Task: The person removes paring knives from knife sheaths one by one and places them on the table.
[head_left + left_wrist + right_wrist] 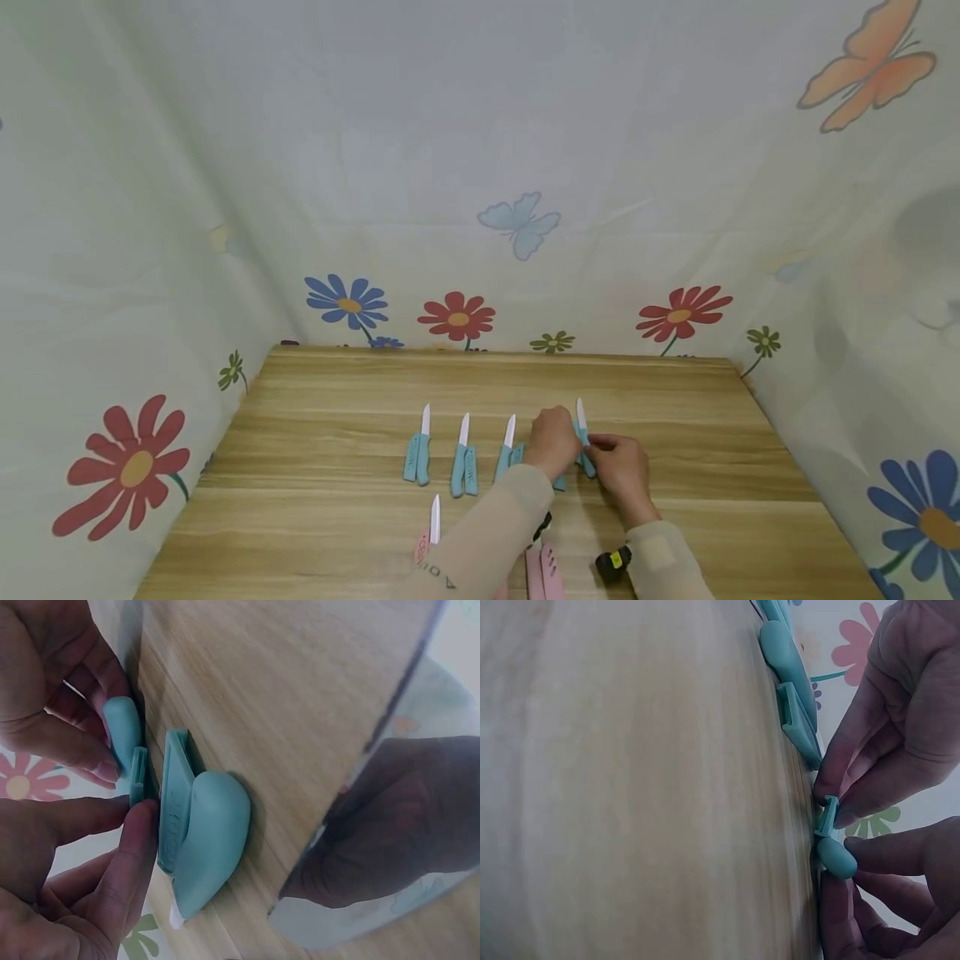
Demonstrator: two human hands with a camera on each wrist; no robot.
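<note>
Near the right end of a row of teal paring knives with white blades, both hands meet at one knife (585, 457). My right hand (622, 471) pinches its teal handle (836, 859) between thumb and fingers. On the knife's left, my left hand (553, 437) pinches a slim teal blade cover (139, 776) by its edges, close beside the handle. The blade points away, bare. Another teal knife handle (214, 840) lies with its own cover (176, 802) just left of the left hand, which partly hides them in the head view.
More teal knives (423, 458) (459, 467) (504, 462) lie leftward, each with a cover beside it. Nearer the front are a pink cover (422, 546) by a white blade (435, 518) and more pink pieces (543, 575), partly behind the left sleeve. A flowered curtain (525, 283) borders the wooden table (337, 392).
</note>
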